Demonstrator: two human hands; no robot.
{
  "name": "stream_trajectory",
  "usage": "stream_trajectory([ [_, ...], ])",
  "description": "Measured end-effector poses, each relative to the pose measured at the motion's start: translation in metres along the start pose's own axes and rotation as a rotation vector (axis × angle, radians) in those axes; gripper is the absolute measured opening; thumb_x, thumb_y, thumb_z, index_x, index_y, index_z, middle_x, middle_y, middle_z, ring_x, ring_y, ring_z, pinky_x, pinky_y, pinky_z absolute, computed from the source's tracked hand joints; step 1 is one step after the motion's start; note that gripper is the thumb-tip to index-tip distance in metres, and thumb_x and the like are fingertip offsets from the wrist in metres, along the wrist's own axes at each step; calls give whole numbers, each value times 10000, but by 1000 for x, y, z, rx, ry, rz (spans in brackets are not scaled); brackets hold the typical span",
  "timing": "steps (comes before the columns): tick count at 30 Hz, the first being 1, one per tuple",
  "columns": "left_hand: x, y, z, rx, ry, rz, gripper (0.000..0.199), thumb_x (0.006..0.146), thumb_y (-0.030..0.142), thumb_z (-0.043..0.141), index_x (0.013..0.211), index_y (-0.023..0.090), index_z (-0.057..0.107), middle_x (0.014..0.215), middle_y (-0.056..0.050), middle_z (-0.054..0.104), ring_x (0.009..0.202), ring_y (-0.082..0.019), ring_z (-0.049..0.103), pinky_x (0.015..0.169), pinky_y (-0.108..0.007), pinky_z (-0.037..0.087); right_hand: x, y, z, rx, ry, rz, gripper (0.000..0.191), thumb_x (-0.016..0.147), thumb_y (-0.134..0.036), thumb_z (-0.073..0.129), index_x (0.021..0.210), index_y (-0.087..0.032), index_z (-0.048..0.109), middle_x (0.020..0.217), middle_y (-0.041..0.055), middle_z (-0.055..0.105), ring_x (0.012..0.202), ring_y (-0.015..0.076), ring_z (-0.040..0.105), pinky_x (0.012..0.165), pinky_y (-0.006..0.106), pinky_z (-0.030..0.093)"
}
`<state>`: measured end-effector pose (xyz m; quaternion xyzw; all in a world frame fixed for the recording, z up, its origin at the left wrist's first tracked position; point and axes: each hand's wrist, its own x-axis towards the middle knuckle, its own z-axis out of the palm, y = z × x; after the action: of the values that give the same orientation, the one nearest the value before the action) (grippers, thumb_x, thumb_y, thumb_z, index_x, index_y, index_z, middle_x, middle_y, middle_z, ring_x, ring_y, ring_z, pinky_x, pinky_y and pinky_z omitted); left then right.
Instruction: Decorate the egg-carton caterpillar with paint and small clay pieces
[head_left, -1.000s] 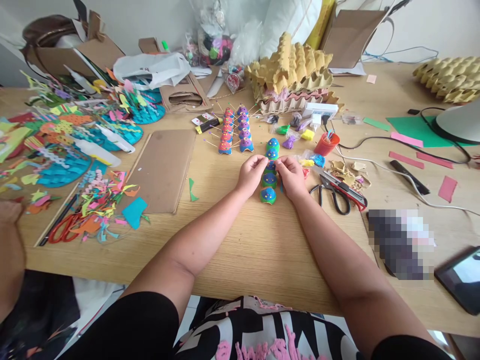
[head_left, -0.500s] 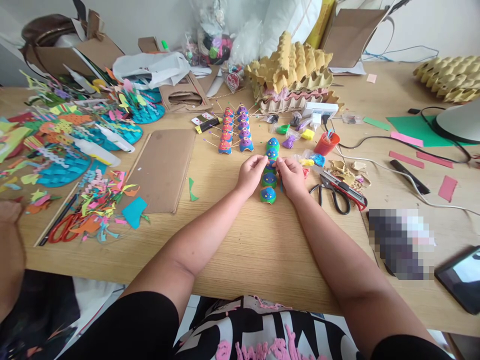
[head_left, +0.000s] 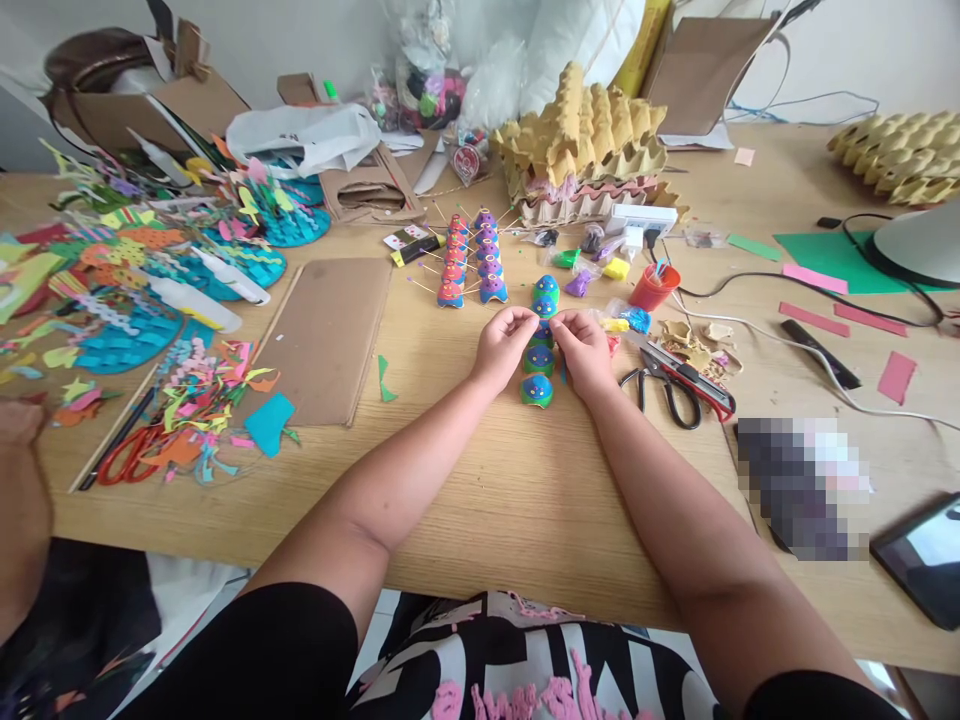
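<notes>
A blue and green egg-carton caterpillar (head_left: 537, 389) with yellow dots lies lengthwise on the table in front of me. My left hand (head_left: 504, 345) comes to its middle from the left, thumb and forefinger pinched. From the other side, my right hand (head_left: 583, 350) is pinched too, its fingertips close to the left ones. Both sets of fingertips are over the middle bumps and partly cover them. Whatever lies between the fingers is too small or hidden to make out. Farther back stand a red caterpillar (head_left: 451, 262) and a purple caterpillar (head_left: 490, 258) with stick legs.
Clay packets (head_left: 577, 282), a red cup (head_left: 654, 287), black-handled scissors (head_left: 679, 398) and a box cutter (head_left: 690, 378) lie to the right. Egg trays (head_left: 581, 135) are stacked behind. To the left are a cardboard sheet (head_left: 322, 340), paper scraps, glue bottles (head_left: 191, 303) and another person's arm (head_left: 22, 500).
Almost nothing differs. The fingertips of both hands have shifted very slightly over the caterpillar's middle; both stay pinched.
</notes>
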<state>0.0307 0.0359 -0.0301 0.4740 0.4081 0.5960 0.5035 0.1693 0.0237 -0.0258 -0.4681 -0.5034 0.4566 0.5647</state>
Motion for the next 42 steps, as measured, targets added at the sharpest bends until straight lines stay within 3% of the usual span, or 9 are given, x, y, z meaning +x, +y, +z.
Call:
stream_trajectory([
  [7,0,-2,1,-64,-26,-45,203,816,220,831,968,193,699,895,-3,727,862,-124,682,879,-259,538,0,1,0,-4,-12,-3,470,772,-697,774,873,-257,641,714,-18,550,634,135,456,538,270,350],
  [15,2,-9,-1,-38,-31,-5,140,826,260,820,915,180,748,916,-21,766,869,-134,692,883,-272,549,0,0,-1,16,-8,-27,394,785,-594,785,867,-233,650,814,-8,622,730,133,517,655,268,425],
  [30,2,-2,1,-39,20,-21,112,805,252,812,883,194,754,872,-13,760,856,-137,679,872,-276,546,3,4,-1,53,8,20,436,808,-648,735,950,-237,707,755,-23,589,674,123,514,555,247,396],
  [38,1,-1,1,-85,17,-33,136,803,260,817,893,195,738,902,-13,769,897,-140,703,912,-286,554,1,0,0,60,-65,-15,426,785,-594,806,969,-211,780,918,21,765,834,150,639,785,289,521],
  [42,2,-2,0,-98,-7,-28,154,794,274,824,896,193,742,905,-16,772,901,-142,707,915,-288,552,0,-1,-1,35,-83,-14,425,797,-602,794,926,-198,765,898,21,753,779,133,608,742,280,503],
])
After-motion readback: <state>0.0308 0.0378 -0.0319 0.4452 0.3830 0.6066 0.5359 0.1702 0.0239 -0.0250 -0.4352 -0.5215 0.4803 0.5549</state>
